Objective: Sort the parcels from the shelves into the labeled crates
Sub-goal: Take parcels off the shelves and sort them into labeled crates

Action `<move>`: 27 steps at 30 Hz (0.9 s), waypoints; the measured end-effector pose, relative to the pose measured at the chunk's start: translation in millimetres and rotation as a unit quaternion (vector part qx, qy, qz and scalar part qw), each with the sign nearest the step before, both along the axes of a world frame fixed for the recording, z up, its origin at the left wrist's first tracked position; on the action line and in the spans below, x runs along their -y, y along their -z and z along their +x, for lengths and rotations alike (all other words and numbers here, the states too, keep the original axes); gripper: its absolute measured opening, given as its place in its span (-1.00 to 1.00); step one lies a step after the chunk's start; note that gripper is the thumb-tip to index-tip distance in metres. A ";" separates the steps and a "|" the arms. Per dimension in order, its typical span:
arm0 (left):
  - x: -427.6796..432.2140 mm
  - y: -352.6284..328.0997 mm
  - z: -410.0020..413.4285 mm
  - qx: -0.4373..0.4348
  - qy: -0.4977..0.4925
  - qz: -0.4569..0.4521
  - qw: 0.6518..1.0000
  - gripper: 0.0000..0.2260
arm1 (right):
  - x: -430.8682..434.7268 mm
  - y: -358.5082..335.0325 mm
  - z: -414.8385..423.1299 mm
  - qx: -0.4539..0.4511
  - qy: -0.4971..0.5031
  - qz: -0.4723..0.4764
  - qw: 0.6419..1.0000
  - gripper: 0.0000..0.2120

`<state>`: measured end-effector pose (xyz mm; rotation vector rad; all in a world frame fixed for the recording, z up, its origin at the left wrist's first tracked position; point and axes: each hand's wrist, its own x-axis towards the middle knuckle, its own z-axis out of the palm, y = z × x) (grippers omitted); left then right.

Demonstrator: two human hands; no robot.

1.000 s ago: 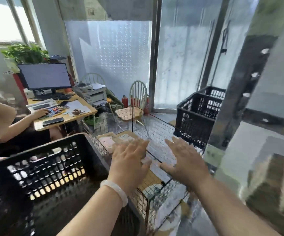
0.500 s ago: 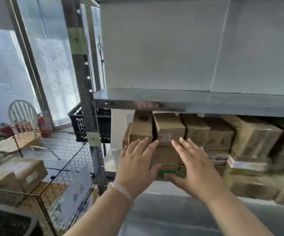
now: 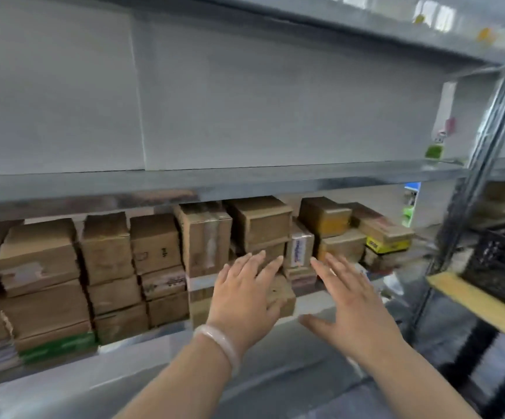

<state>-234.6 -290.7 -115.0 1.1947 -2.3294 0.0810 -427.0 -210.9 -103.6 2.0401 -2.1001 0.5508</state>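
Head: parcels (image 3: 260, 225) just beyond left hand (image 3: 245, 294)

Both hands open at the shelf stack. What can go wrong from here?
1. The left hand and right hand are open, aimed low at a stack; pulling the bottom box may tip the top box above it.
2. Stacks reach almost to the upper shelf, so a lifted box could jam there.
3. The white-labelled box sits tight alongside and may drag out.
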 end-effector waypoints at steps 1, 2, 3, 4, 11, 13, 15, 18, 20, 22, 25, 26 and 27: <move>-0.9 0.2 -29.3 -0.001 0.013 0.002 1.000 -0.38 | -6.6 1.2 -28.7 -0.004 0.016 0.001 1.000 -0.06; -2.2 -0.3 -57.3 -0.005 0.025 0.001 1.000 -0.38 | -12.5 2.7 -55.5 -0.007 0.030 0.005 1.000 -0.06; -3.8 -1.0 -84.8 -0.011 0.036 -0.001 0.999 -0.39 | -18.3 4.4 -80.9 -0.008 0.044 0.010 0.999 -0.06; -5.3 -1.3 -110.9 -0.015 0.048 -0.001 0.999 -0.39 | -23.7 6.1 -104.6 -0.008 0.057 0.015 0.998 -0.06; 2.5 7.1 -249.9 0.008 0.102 0.043 0.994 -0.36 | -45.4 11.5 -234.2 0.035 0.163 0.029 0.986 -0.08; 13.2 10.3 -279.1 0.004 0.105 0.058 0.993 -0.36 | -41.6 15.9 -257.9 0.054 0.178 0.029 0.982 -0.10; 26.9 14.6 -305.7 -0.003 0.109 0.076 0.991 -0.37 | -32.8 22.6 -277.2 0.079 0.183 0.035 0.979 -0.11; 52.4 21.7 -342.9 -0.015 0.116 0.087 0.989 -0.38 | -10.2 31.9 -307.1 0.119 0.185 0.051 0.974 -0.13; 74.4 25.5 -366.3 -0.025 0.117 0.097 0.988 -0.38 | 10.9 34.6 -328.4 0.135 0.190 0.058 0.971 -0.15; 100.9 27.9 -388.2 -0.032 0.109 0.113 0.987 -0.39 | 36.9 34.0 -347.1 0.147 0.193 0.066 0.968 -0.18; 144.7 29.3 -417.3 -0.035 0.097 0.149 0.983 -0.38 | 81.8 28.3 -372.3 0.151 0.183 0.078 0.968 -0.21; 159.3 28.8 -426.1 -0.037 0.097 0.159 0.982 -0.38 | 97.6 25.1 -380.9 0.151 0.178 0.076 0.969 -0.22; 173.6 27.7 -434.4 -0.040 0.096 0.163 0.981 -0.37 | 113.7 21.9 -390.1 0.153 0.175 0.071 0.970 -0.24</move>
